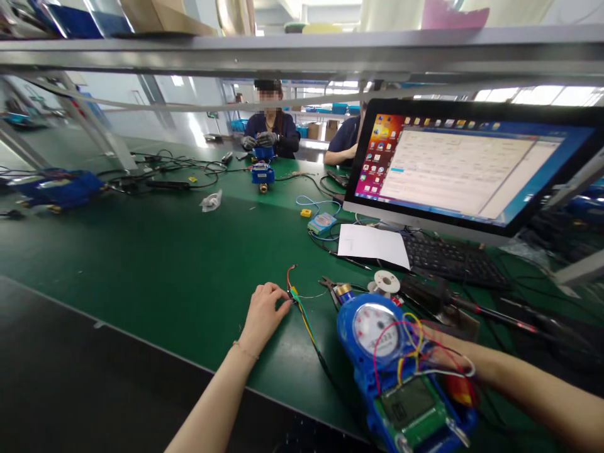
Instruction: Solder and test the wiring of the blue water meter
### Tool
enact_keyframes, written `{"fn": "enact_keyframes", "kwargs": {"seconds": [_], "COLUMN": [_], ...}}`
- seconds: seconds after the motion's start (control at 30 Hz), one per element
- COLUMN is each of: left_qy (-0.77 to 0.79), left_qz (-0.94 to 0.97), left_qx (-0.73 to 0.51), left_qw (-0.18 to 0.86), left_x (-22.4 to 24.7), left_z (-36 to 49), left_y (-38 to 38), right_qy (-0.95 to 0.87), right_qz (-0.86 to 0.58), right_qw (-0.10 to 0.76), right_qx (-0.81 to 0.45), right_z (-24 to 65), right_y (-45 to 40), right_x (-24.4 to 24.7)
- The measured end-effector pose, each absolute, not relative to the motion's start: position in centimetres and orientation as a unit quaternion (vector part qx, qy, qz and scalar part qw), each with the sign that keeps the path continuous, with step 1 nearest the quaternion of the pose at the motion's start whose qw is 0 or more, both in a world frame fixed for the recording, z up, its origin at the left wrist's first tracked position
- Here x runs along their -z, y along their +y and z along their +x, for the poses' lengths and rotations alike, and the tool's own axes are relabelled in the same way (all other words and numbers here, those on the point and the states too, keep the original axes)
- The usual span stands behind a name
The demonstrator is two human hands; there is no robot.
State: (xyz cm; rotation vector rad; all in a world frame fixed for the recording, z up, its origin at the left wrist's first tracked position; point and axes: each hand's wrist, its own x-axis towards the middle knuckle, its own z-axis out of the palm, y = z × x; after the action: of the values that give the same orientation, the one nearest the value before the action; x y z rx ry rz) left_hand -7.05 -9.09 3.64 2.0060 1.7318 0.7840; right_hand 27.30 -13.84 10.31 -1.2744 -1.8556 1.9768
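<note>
My left hand (267, 314) is over the green bench top, thumb and fingers pinched on the end of a thin cable with green and yellow wires (304, 316). A short red wire (289, 277) sticks up by its fingertips. To the right, a blue water meter (377, 330) faces me at a tilt, with a round dial, a circuit board with a grey display (408, 402) and loose red, yellow and white wires. My right hand (436, 349) grips the meter's right side; its fingers are mostly hidden behind the casing and wires.
Pliers (330, 289) and a white spool (385, 283) lie behind the meter. Beyond are a paper sheet (372, 244), a keyboard (455, 258), a monitor (472, 167) and a small blue box (322, 223). Two people sit across the bench. A shelf (302, 53) crosses overhead.
</note>
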Motion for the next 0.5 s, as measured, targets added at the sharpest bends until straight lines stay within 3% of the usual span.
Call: {"fn": "enact_keyframes", "kwargs": {"seconds": [0.27,0.37,0.5], "left_qy": [0.621,0.608,0.621], "left_qz": [0.635,0.612,0.59], "left_qx": [-0.332,-0.346,-0.35], "left_qw": [0.317,0.368,0.378], "left_x": [-2.1,-2.4,-2.9], "left_z": [-8.0,-7.9,-6.8], "left_y": [-7.0,-4.9,-0.7], "right_qy": [-0.554,-0.515,-0.484], "right_qz": [-0.295,-0.299,-0.322], "right_qw": [-0.166,-0.178,-0.113], "right_qx": [-0.76,-0.784,-0.806], "right_z": [22.4,22.2,22.6], "right_y": [-6.5,-5.9,-6.0], "right_x": [-8.1,-7.0,-6.4]}}
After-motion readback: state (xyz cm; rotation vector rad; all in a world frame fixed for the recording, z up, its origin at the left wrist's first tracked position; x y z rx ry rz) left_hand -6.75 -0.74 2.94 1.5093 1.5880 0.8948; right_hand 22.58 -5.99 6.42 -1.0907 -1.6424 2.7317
